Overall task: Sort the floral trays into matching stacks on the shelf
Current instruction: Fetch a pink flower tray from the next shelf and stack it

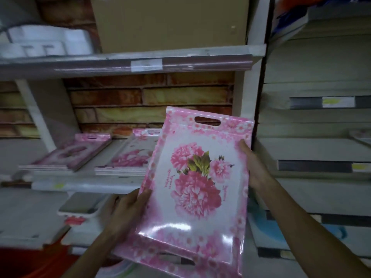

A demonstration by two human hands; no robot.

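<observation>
Held tray: one glossy pink floral tray [197, 189], edges gripped by left hand [128, 207] and right hand [253, 167].
Stacks beyond the grip: two floral tray stacks, one darker pink [70, 155], one pale [128, 159].

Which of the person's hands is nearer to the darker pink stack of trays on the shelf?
Left. The left hand grips the held tray's left edge, below and right of the darker pink stack. The right hand holds the far edge, farther right.
</observation>
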